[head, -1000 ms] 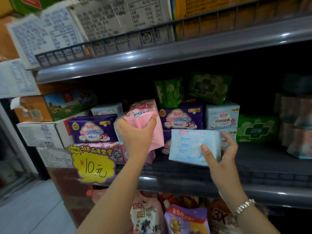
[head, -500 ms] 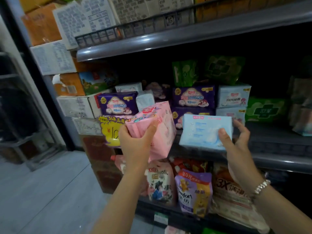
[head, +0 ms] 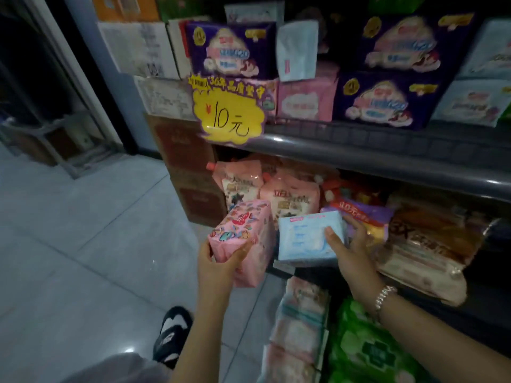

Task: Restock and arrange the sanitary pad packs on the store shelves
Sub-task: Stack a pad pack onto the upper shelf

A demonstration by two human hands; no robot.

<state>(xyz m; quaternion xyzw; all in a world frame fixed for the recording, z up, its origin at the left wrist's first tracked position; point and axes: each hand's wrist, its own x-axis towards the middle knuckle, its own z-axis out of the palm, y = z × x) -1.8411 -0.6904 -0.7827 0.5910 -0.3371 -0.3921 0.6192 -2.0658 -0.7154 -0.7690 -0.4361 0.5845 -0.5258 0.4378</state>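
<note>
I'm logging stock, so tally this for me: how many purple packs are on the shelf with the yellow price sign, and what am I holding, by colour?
purple packs on the shelf: 3
pink pack, held in the left hand: 1
light blue pack, held in the right hand: 1
Total: 5

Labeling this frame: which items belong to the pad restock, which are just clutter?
Job:
pink pack, in left hand
blue pack, in right hand
purple packs on shelf

Clutter:
price sign
pouches
sandal
</note>
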